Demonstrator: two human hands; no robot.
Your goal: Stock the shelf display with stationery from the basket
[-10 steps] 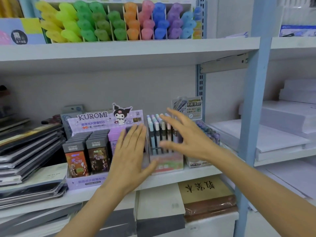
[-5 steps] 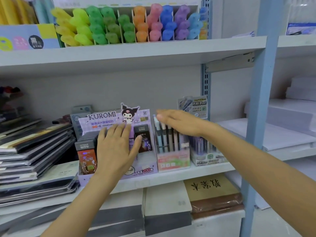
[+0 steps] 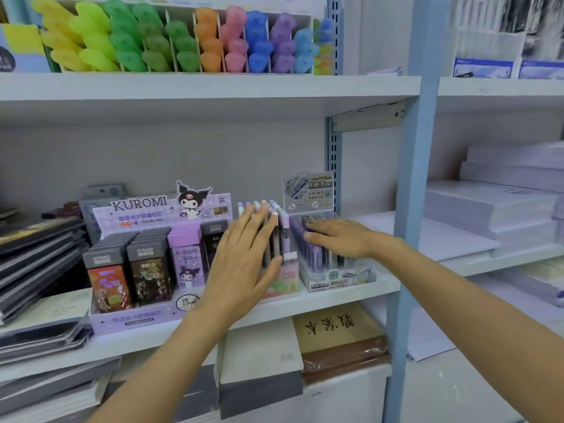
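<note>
Stationery display, middle shelf, three counter boxes in a row.

Item 1: Kuromi lead-refill box, left of the row, four columns of refill cases, standing upright and untouched.

Item 2: pencil display box, centre, pastel-capped mechanical pencils standing upright in a pink base. The left hand lies flat against its front. Its fingers are straight, slightly spread, and press on the pencil barrels, curled round nothing.

Item 3: clear refill display box, right, just beside item 2 and near the blue upright. The right hand rests palm-down on the tops of its purple tubes, fingers extended and gripping nothing.

Basket: not in view. Neither hand carries stock.

Step in hand, as judged: squaring up and seating boxes already placed, with items 2 and 3 steadied together. Whether the two boxes touch cannot be told behind the left hand.

Next move calls for: a light, even push on both boxes to bring their fronts into line with item 1, keeping pressure low on the pencils so that none tips out of its slot. Both hands would then have to let go before more goods can be fetched from the basket.

Also on the shelving: stacked notebooks to the left and coloured highlighters on the shelf above.
</note>
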